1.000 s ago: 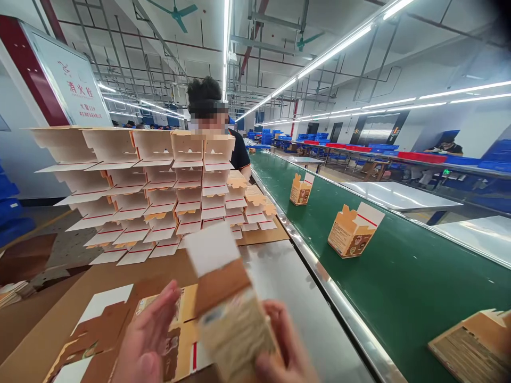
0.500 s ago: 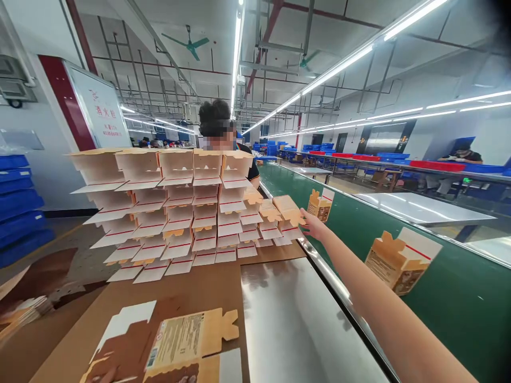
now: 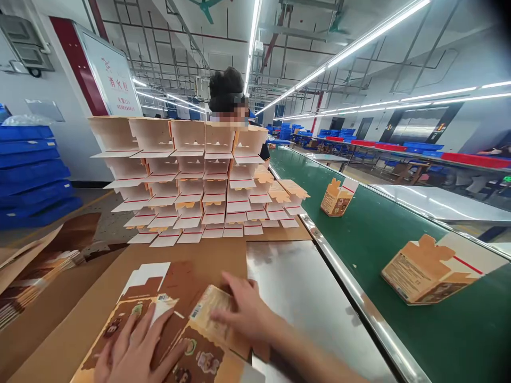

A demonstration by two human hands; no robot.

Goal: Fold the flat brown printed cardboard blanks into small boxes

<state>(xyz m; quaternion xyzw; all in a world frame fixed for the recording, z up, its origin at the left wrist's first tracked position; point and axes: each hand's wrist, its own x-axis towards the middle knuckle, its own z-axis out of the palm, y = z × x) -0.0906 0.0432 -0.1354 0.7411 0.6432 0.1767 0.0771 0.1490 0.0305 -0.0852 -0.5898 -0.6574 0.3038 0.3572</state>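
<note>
Printed brown-and-tan cardboard cartons (image 3: pixel 199 351) lie flat in front of me, partly covered by both hands. My left hand (image 3: pixel 136 346) rests palm down on them at the left, fingers spread. My right hand (image 3: pixel 249 311) is at the tan text panel (image 3: pixel 207 308) of the nearer carton, its thumb over the panel and a finger along the far edge. The other right fingers are hidden. Behind them stands a stacked wall of formed cartons (image 3: pixel 187 213), white flaps pointing toward me.
A green conveyor belt (image 3: pixel 371 229) runs along the right, carrying two formed cartons (image 3: pixel 427 271) with raised flaps. Bare metal tabletop (image 3: pixel 295 287) lies beside its rail. A person (image 3: pixel 227 96) is behind the stack. Blue crates (image 3: pixel 32 175) and flat cardboard (image 3: pixel 48 276) are at the left.
My right hand has come back from the right end of the stack to the flat carton, which now sits turned. My left hand has come into view. The view has tipped downward.
</note>
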